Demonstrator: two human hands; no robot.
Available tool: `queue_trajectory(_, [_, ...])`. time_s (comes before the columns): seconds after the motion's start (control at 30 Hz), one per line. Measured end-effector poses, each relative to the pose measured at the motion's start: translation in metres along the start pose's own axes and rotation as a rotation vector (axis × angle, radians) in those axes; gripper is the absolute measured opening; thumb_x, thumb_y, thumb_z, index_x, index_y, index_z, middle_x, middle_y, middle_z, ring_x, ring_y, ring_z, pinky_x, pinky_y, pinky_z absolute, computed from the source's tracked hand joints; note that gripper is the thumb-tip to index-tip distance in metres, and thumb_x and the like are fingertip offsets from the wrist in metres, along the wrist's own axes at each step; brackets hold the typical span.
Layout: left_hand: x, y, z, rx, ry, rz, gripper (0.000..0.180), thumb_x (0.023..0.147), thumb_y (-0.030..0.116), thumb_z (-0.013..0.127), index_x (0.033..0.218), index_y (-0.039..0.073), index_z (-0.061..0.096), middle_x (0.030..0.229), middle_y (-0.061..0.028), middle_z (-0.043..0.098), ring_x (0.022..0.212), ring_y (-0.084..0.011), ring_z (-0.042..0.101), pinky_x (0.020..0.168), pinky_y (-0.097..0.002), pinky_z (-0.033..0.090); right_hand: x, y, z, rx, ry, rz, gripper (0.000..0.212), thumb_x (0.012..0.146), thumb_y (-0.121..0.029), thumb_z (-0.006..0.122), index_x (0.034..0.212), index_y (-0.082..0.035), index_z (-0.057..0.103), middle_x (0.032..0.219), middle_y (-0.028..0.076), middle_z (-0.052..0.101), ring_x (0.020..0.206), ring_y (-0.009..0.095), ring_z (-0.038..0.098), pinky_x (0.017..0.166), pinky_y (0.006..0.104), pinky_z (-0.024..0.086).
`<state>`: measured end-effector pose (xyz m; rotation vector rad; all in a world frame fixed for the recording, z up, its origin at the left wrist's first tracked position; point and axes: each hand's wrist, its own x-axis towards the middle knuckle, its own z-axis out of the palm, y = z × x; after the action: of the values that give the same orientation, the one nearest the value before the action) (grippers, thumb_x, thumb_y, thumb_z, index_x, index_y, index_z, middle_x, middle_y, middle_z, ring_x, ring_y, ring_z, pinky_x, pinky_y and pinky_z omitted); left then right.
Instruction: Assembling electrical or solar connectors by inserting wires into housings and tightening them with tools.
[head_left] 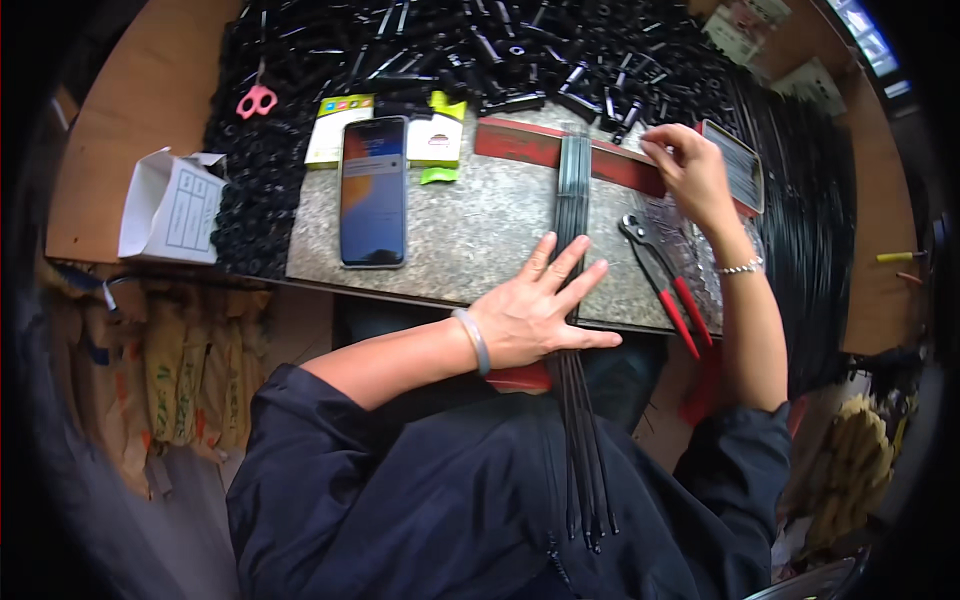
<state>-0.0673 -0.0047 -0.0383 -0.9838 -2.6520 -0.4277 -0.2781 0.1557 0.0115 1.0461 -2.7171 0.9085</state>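
A bundle of long thin black rods (572, 215) lies across a red metal bar (515, 142) and hangs over the table's near edge into my lap. My left hand (535, 310) rests on the bundle at that edge, open with its fingers spread. The rods' far ends look paler and glassy. Beyond the bar's right part, my right hand (690, 170) is raised with thumb and fingertips pinched together; whatever they hold is too small to make out. Near it stands an open tin (758, 190) of thin grey pins. Red-handled pliers (665, 285) lie to the right of the bundle.
A phone (374, 195) leans against small boxes (434, 140) left of the bar. Black tubular parts (480, 60) are heaped at the back, with pink-handled scissors (257, 100) on them. An open white carton (175, 208) stands far left. Long black strands (815, 230) cover the right side.
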Motion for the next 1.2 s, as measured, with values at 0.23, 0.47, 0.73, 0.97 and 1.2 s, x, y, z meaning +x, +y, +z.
queue_trajectory(0.23, [0.002,0.001,-0.001,-0.01,-0.02,-0.035,0.062,0.077,0.019,0.054,0.131,0.049,0.041,0.144,-0.0209,0.028,0.128,-0.0494,0.029,0.102,-0.06,0.028,0.008,-0.007,0.022,0.066,-0.071,0.011,0.015,0.082,-0.016,0.066,0.089,-0.002,0.066,0.079,0.006,0.062,0.069,0.013,0.056,0.064,0.0261,0.045])
queue_trajectory(0.47, [0.002,0.001,0.001,-0.035,-0.007,-0.055,0.061,0.077,0.02,0.054,0.13,0.049,0.042,0.144,-0.0209,0.028,0.129,-0.0495,0.029,0.102,-0.0594,0.029,0.009,-0.004,0.027,0.025,-0.084,0.006,0.017,0.082,-0.016,0.065,0.09,-0.001,0.066,0.082,0.007,0.064,0.072,0.013,0.057,0.066,0.0261,0.046])
queue_trajectory(0.73, [0.002,0.001,0.003,-0.025,0.0,-0.048,0.061,0.076,0.021,0.056,0.129,0.048,0.043,0.144,-0.0199,0.028,0.129,-0.0491,0.029,0.103,-0.0591,0.028,0.009,-0.001,0.033,0.092,-0.031,-0.019,0.017,0.084,-0.016,0.064,0.091,0.0,0.066,0.079,0.007,0.064,0.072,0.013,0.058,0.066,0.0266,0.046])
queue_trajectory(0.97, [0.002,0.001,0.001,-0.046,-0.015,-0.059,0.064,0.074,0.018,0.056,0.129,0.048,0.044,0.144,-0.0203,0.028,0.13,-0.0485,0.028,0.103,-0.0591,0.028,0.01,-0.002,0.033,0.064,-0.051,-0.024,0.018,0.084,-0.017,0.064,0.09,0.0,0.065,0.079,0.007,0.065,0.072,0.013,0.058,0.066,0.0264,0.046])
queue_trajectory(1.2, [0.002,0.002,0.001,-0.05,-0.011,-0.063,0.064,0.074,0.017,0.055,0.129,0.048,0.044,0.143,-0.0208,0.029,0.129,-0.0483,0.029,0.103,-0.0587,0.028,0.01,-0.006,0.034,0.141,-0.052,0.02,0.017,0.085,-0.016,0.062,0.089,0.001,0.064,0.075,0.007,0.064,0.069,0.012,0.056,0.064,0.0256,0.045])
